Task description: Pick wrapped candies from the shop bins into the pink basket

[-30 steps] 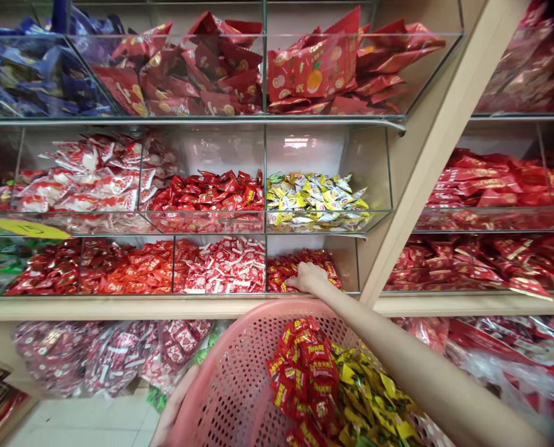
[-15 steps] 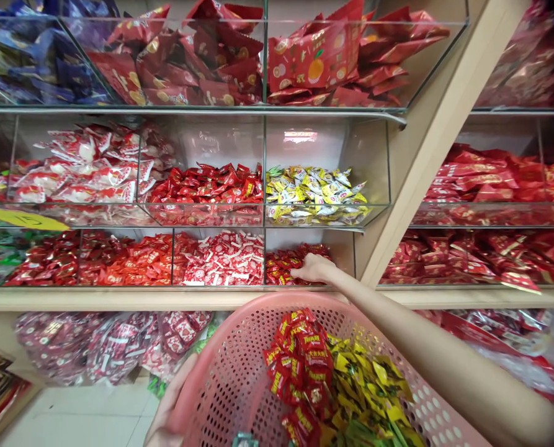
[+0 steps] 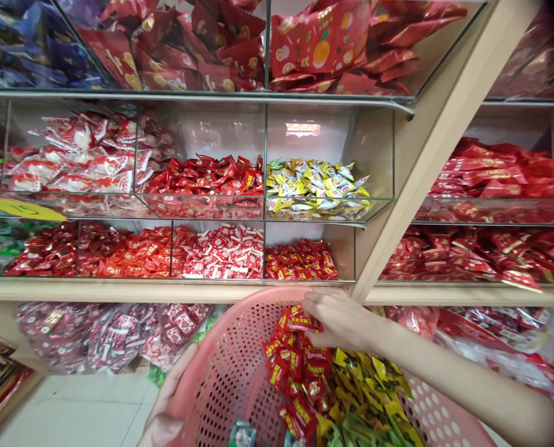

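My left hand grips the left rim of a pink perforated plastic basket. Over the far part of the basket, my right hand is closed on red wrapped candies; how many it holds is hidden. Beneath it lies a pile of red candies with yellow lettering. To their right are yellow-wrapped candies, with green ones nearer me. A small teal-and-clear packet rests at the basket's near bottom. Matching red candies fill the lower shelf bin just beyond.
Clear-fronted shelf bins hold white-and-yellow candies, red-and-white candies and large red packets. A slanted wooden post divides the shelves. Plastic bags of candy sit under the wooden ledge, above pale floor tiles.
My right hand has come back from the lower bin to above the basket, with red candies in its fingers. The left hand still holds the rim. The view has tilted slightly downward.
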The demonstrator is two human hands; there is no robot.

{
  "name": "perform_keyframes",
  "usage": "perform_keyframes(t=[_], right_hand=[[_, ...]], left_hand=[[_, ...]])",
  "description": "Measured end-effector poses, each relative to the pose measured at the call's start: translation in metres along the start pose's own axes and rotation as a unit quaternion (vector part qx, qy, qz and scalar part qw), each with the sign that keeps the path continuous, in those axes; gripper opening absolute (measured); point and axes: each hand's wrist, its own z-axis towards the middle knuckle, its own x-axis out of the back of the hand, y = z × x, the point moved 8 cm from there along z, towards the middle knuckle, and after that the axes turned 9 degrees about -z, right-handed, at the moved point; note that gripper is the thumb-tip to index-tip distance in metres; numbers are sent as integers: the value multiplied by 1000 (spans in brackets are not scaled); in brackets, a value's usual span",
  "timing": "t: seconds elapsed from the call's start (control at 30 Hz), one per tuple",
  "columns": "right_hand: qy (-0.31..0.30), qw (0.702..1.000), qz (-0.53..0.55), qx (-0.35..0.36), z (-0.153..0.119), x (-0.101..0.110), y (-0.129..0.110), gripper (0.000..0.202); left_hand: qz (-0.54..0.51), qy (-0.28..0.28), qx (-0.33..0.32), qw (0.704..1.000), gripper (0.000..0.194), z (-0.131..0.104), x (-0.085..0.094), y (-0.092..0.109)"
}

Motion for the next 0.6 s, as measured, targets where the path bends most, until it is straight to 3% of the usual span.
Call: perform_keyframes(t=[0.23, 0.6], right_hand=[[-39, 996, -68, 37, -2, -13, -7, 28], [-25, 982, -177, 62, 8, -12, -28, 27]], left_hand=[[7, -9, 7, 1000, 35, -1, -3, 0], [10, 1, -4, 1000, 38, -1, -2, 1]])
